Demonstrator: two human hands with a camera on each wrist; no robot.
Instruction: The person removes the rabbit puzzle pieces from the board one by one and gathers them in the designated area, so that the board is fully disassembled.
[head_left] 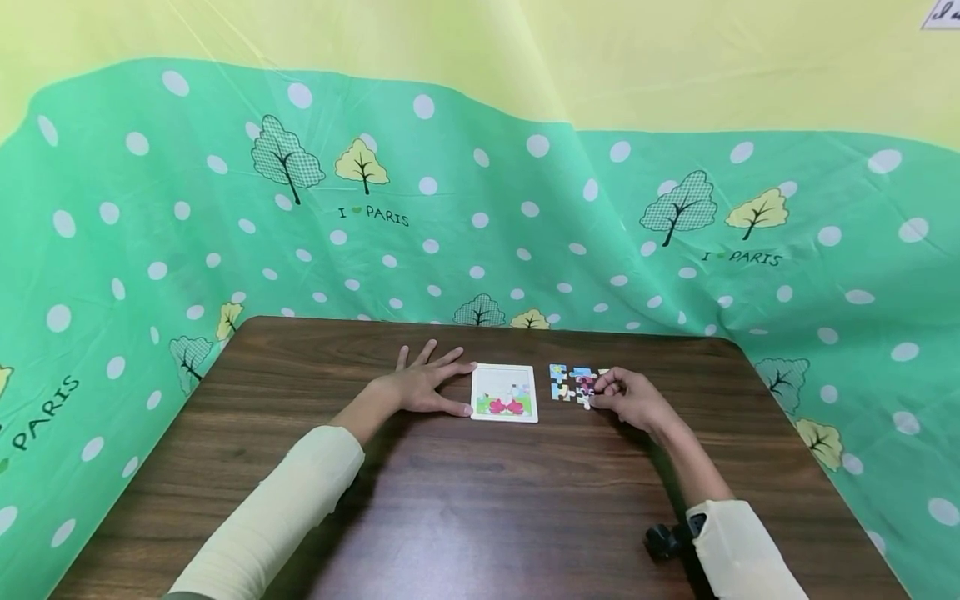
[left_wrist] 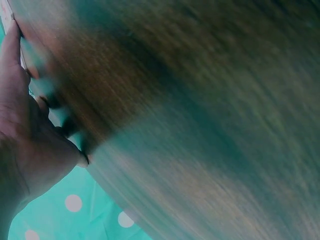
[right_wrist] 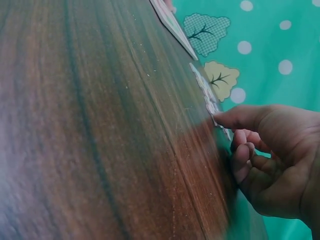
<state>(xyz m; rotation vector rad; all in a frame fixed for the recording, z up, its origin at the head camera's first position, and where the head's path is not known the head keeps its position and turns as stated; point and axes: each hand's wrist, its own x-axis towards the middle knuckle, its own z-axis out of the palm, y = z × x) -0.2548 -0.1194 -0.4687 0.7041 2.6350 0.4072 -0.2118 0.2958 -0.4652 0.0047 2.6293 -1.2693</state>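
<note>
In the head view a square puzzle board (head_left: 504, 417) with a white frame lies flat, its lower part showing pink and green picture pieces. My left hand (head_left: 417, 388) is spread on the table to its left, with thumb and forefinger touching the frame's left edge. Several loose jigsaw pieces (head_left: 559, 390) lie in rows to the right of the board. Over their right end, my right hand (head_left: 632, 400) pinches a piece between thumb and curled fingers. That hand hides part of the group. The right wrist view shows the thumb (right_wrist: 235, 118) against the edge of the pieces.
Everything lies on a dark wood-grain table (head_left: 465, 500). Behind it hangs a green and yellow curtain (head_left: 420, 275) with white dots and trees. A dark wrist camera (head_left: 663, 542) sits by the right sleeve (head_left: 742, 550).
</note>
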